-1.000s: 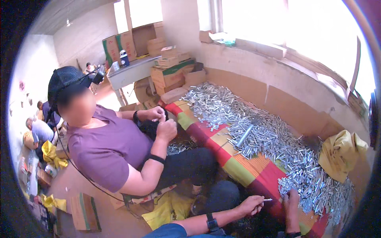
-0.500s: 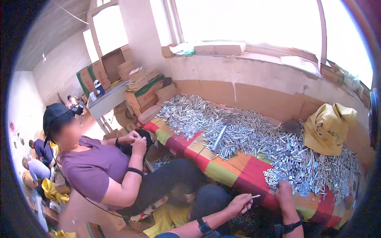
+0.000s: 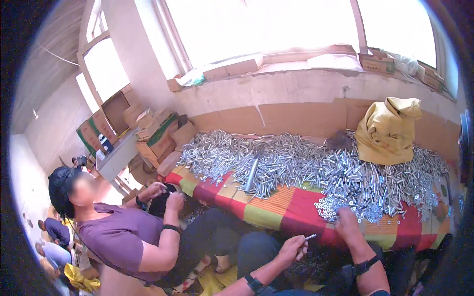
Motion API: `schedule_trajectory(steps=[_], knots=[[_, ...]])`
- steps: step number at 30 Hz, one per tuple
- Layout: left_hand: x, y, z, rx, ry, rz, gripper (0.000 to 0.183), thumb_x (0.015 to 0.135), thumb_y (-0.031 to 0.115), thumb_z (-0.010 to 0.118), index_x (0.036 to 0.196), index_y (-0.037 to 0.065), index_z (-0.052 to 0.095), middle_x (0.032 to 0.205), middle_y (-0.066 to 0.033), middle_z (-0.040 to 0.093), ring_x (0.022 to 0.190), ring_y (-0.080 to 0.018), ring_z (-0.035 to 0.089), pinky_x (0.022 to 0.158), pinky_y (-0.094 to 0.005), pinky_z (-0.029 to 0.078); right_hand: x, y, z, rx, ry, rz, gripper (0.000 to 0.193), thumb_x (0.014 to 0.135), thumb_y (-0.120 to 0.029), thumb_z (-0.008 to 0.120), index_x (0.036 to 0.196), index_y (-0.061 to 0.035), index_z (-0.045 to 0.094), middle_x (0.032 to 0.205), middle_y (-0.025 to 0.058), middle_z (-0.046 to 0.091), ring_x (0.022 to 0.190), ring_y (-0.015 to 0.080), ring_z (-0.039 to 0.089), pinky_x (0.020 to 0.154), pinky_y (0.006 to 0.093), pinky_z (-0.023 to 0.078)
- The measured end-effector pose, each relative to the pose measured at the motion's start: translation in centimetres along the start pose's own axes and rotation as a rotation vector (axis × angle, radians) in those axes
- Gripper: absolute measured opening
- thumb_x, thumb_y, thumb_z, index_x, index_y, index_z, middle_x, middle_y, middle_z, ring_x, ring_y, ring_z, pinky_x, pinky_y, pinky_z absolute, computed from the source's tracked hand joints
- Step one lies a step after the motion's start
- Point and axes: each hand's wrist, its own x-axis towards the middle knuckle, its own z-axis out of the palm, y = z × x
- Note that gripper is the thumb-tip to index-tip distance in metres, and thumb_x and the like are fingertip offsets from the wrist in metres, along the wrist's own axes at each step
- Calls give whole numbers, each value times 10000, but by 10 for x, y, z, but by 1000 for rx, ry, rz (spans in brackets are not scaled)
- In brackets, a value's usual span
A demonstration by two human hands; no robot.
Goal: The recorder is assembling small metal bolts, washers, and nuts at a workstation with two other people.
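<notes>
My left hand (image 3: 295, 247) is closed around a slim silver metal bolt (image 3: 310, 237), whose end sticks out past the fingertips toward the right. At the near edge of the cloth-covered bench, my right hand (image 3: 348, 226) has its fingers curled down beside a cluster of small ring-shaped washers (image 3: 327, 209); the back of the hand hides whatever is in its fingertips. Beyond it spreads a large heap of silver metal bolts (image 3: 291, 170). Small nuts or washers (image 3: 371, 213) lie loose to the right of that hand.
A yellow sack (image 3: 387, 130) stands on the heap, and a long metal tube (image 3: 252, 173) lies among the bolts. On my left sits a co-worker (image 3: 121, 234) in a purple shirt, both hands raised. Cardboard boxes (image 3: 160, 140) are stacked past the bench's far-left end.
The view has swung right, shifting the scene leftward. My left hand still holds the bolt, and my right hand remains by the washers. The co-worker's hands have drawn slightly apart.
</notes>
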Motion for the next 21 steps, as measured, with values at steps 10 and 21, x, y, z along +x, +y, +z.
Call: schedule_trajectory(steps=[10, 21], knots=[[5, -2, 1, -18, -36, 5, 380, 1063, 387, 462, 894, 72, 591, 654, -19, 594, 428, -76, 450, 397, -230, 338, -2, -22, -25, 481, -255, 124, 148, 773, -69, 682, 896, 9, 706, 803, 111, 667, 748, 203, 669, 686, 344, 544], [4, -1, 5, -32, -109, -25, 305, 1049, 348, 497, 925, 85, 590, 706, -31, 610, 451, -91, 463, 381, -235, 328, -28, -62, -41, 769, -483, 241, 187, 766, -74, 718, 936, 3, 704, 893, 142, 701, 828, 241, 687, 751, 366, 541]])
